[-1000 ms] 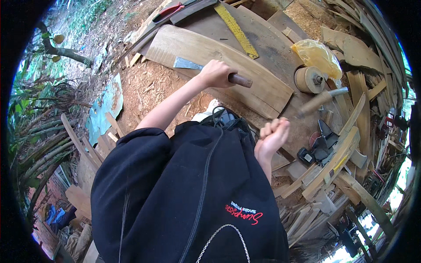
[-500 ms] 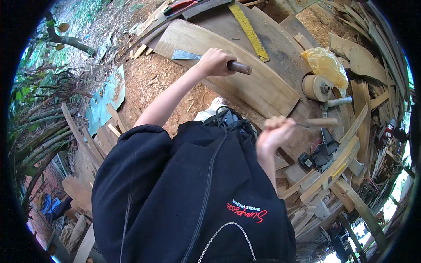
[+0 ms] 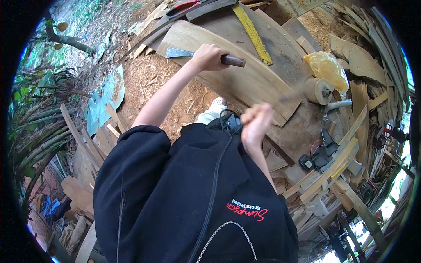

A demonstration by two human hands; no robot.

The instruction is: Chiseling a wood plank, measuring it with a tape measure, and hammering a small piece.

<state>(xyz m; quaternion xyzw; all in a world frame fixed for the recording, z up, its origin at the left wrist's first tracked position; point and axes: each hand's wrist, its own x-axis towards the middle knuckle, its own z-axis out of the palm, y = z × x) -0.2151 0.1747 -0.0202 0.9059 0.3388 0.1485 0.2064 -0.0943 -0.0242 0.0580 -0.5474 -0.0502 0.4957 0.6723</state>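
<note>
My left hand (image 3: 209,57) grips a wide-bladed chisel (image 3: 232,60) with a wooden handle; its flat metal blade lies over the left part of a long, pale board (image 3: 258,87). My right hand (image 3: 256,125) is closed in a fist, smeared by motion, around what looks like the handle of a swung tool, whose faint brownish blur reaches up to the right over the board's end. What that tool is, I cannot make out. A yellow metal square (image 3: 250,30) lies beyond the board.
Right of the board are a wooden cylinder (image 3: 315,91), a hammer (image 3: 340,103), a yellow plastic bag (image 3: 326,69) and a black device (image 3: 307,162). Piled offcuts crowd the right. Shavings cover the ground, with a bluish metal sheet (image 3: 101,105) and branches at the left.
My right fist has moved up and left, nearer the board, with the blurred tool swinging. My left hand has risen with the chisel, which has shifted slightly left.
</note>
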